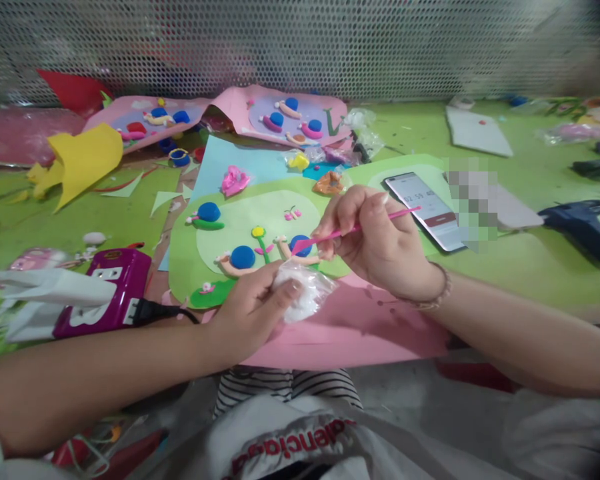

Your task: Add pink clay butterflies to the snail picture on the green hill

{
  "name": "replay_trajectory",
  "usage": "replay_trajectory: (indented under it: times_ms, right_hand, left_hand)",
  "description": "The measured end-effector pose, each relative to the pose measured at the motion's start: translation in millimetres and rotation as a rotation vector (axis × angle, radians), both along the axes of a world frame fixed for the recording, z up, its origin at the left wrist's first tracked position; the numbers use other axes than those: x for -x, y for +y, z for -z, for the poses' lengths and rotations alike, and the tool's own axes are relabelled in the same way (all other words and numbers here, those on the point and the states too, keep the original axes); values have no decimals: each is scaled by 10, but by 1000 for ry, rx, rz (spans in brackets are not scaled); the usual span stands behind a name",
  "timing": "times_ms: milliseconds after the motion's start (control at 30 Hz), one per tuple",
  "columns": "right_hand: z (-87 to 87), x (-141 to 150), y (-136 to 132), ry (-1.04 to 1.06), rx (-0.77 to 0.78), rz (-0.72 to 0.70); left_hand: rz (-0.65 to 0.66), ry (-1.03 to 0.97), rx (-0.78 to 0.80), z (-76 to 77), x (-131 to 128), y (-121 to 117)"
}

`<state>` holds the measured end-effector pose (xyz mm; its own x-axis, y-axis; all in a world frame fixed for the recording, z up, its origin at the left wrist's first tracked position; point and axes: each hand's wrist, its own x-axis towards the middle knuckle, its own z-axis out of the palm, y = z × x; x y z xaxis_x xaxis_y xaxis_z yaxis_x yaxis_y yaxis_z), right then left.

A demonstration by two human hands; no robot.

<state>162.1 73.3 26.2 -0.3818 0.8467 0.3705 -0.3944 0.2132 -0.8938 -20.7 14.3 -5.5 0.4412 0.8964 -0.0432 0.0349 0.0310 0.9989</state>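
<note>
My left hand (pixel 253 303) is closed around a small clear plastic bag of white modelling clay (pixel 305 300), thumb pressed on its side. In my right hand (pixel 375 240) is a thin pink modelling tool (pixel 350 231), pinched between the fingers. Its flat tip points down at the bag's mouth, close above the white clay; whether they touch I cannot tell. Behind both hands lies a green paper sheet (pixel 180 267) with clay snails in blue shells (pixel 243 257), a yellow clay flower (pixel 259 232) and a pink butterfly (pixel 293 213). My hands hide part of this picture.
A phone showing a timer (pixel 425 207) lies right of the sheet, with a dark blue glue gun (pixel 583 230) beyond. At left is a purple power strip (pixel 107 293) with plugs. Pink sheets with clay snails (pixel 285 100) and a perforated metal screen (pixel 300 47) are behind.
</note>
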Motion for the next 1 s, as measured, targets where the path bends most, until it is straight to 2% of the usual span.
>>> replay_trajectory:
  times_ms: [133, 233, 333, 433, 533, 667, 733, 867, 1000]
  right_hand:
    - [-14, -4, 12, 27, 2, 19]
    - [-33, -6, 18, 33, 47, 49]
    - [-61, -7, 26, 89, 119, 31]
    - [-85, -15, 39, 133, 174, 10]
    - [-96, -30, 45, 126, 197, 4]
    - [-82, -35, 30, 111, 180, -5]
    - [-64, -24, 18, 97, 161, -9]
    - [-31, 5, 4, 67, 113, -24]
    - [-14, 17, 4, 17, 95, -10]
  left_hand:
    - [41, -32, 79, 15, -11, -8]
    - [8, 26, 19, -4, -18, -3]
    - [38, 149, -211, -48, -12, 19]
    - [134, 235, -485, -74, 1, 36]
    - [171, 287, -563, -53, 7, 37]
    - [142, 237, -534, -10, -17, 35]
    - [70, 80, -419, -3, -42, 40]
    - [-158, -305, -174, -14, -95, 76]
    - [-191, -407, -90, -53, -122, 112]
